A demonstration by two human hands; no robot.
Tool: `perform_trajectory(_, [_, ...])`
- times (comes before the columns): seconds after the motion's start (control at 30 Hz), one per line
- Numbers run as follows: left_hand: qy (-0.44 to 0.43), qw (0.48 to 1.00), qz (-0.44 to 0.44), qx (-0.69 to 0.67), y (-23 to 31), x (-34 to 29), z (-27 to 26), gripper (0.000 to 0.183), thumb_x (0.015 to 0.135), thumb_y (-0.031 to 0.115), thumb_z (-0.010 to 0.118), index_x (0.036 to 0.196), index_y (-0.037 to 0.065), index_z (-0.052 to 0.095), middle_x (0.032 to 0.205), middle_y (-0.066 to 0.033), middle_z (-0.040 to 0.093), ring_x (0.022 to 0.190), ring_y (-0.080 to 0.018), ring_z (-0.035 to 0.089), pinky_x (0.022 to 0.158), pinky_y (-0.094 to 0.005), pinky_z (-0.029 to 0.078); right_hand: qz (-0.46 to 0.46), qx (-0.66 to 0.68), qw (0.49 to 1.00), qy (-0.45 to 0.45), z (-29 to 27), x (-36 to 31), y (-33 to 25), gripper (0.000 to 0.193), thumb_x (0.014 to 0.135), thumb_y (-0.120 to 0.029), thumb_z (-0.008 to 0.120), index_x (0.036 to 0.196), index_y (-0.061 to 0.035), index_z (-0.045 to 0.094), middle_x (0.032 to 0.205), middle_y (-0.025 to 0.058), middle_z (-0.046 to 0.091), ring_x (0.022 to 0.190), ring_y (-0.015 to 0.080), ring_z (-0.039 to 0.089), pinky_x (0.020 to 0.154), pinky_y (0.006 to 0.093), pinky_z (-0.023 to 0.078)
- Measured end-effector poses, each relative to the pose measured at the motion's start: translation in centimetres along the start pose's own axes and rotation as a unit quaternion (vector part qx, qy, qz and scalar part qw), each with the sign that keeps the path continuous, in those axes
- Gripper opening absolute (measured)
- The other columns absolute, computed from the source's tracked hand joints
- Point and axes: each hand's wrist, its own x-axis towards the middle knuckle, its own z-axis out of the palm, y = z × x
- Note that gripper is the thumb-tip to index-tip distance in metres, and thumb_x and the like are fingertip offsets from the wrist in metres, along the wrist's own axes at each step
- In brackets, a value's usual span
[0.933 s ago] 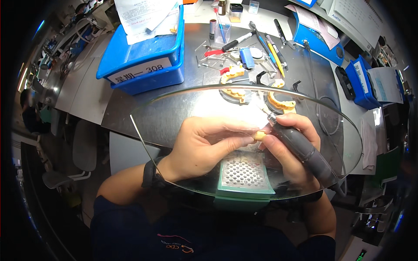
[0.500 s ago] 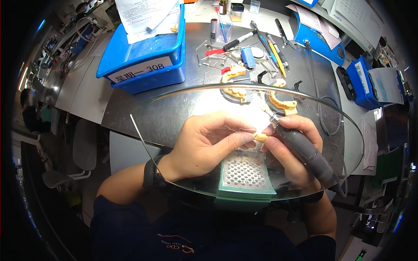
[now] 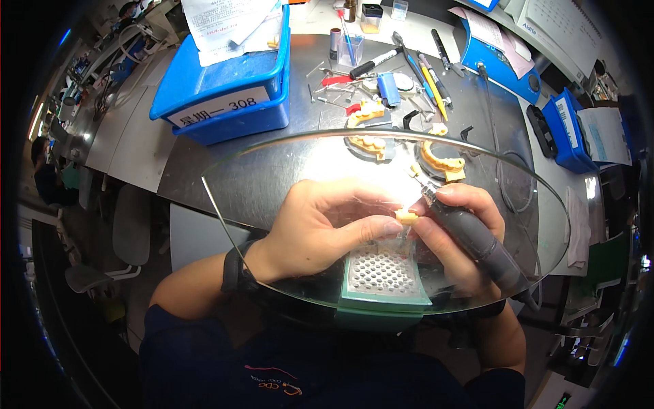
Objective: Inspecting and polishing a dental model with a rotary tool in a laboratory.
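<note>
Seen through a clear curved shield [image 3: 300, 292], my left hand [image 3: 317, 228] pinches a small yellowish tooth-model piece [image 3: 407, 217] between thumb and fingers. My right hand [image 3: 466, 232] is closed around a dark handpiece [image 3: 473, 235], its tip angled up to the left, above the piece. The right thumb also reaches the piece's right side. Below both hands sits a green-framed perforated metal plate [image 3: 385, 273]. Just beyond them lie two yellow dental arch models, a left one [image 3: 368, 144] and a right one [image 3: 443, 163]. Glare hides part of the fingertips.
Stacked blue bins [image 3: 225, 112] holding papers stand at the left. Pens, burs and small tools surround a blue clip [image 3: 388, 89] at the back. A blue control box [image 3: 501, 65] with a cable is at back right, near another blue bin [image 3: 569, 129]. Someone sits far left.
The small piece has turned slightly in my fingers, and my left thumb has shifted a little. The handpiece tip has moved slightly up and left.
</note>
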Motion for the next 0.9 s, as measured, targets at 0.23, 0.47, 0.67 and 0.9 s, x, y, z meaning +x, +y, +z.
perform_trajectory(0.23, [-0.010,0.999,0.036,0.040,-0.2,0.0,-0.1,0.020,0.080,-0.006,0.071,0.099,-0.005,0.065,0.099,-0.0141,0.068,0.092,-0.0158,0.065,0.081,-0.0288,0.053,0.034,0.019,0.999,0.010,0.2,0.0,-0.1,0.032,0.080,0.005,0.070,0.109,-0.0017,0.060,0.095,0.0108,0.065,0.089,0.0148,0.065,0.080,0.0271,0.050])
perform_trajectory(0.47, [-0.015,0.994,0.069,0.080,-0.5,0.0,-0.4,0.022,0.078,-0.007,0.071,0.099,-0.005,0.065,0.100,-0.0148,0.068,0.093,-0.0159,0.065,0.082,-0.0285,0.052,0.048,-0.024,0.999,0.007,0.0,0.1,-0.3,0.032,0.080,0.003,0.071,0.109,-0.0015,0.060,0.095,0.0108,0.066,0.090,0.0146,0.064,0.080,0.0275,0.049])
perform_trajectory(0.67, [-0.004,0.991,0.034,0.131,0.1,0.0,-0.9,0.019,0.079,-0.007,0.069,0.097,-0.005,0.064,0.097,-0.0106,0.068,0.090,-0.0123,0.064,0.078,-0.0257,0.052,0.022,-0.026,0.999,-0.027,-0.2,0.8,-0.5,0.032,0.083,-0.001,0.068,0.113,-0.0003,0.058,0.096,0.0120,0.067,0.090,0.0160,0.064,0.080,0.0280,0.050])
perform_trajectory(0.9, [0.059,0.957,-0.015,0.283,1.2,1.7,-4.2,0.018,0.081,0.002,0.070,0.096,-0.005,0.066,0.086,-0.0011,0.065,0.071,-0.0016,0.053,0.063,-0.0175,0.044,0.074,0.059,0.992,0.079,-1.2,3.2,-0.5,0.024,0.092,-0.010,0.061,0.113,-0.0010,0.054,0.096,0.0114,0.068,0.091,0.0170,0.065,0.080,0.0283,0.052])
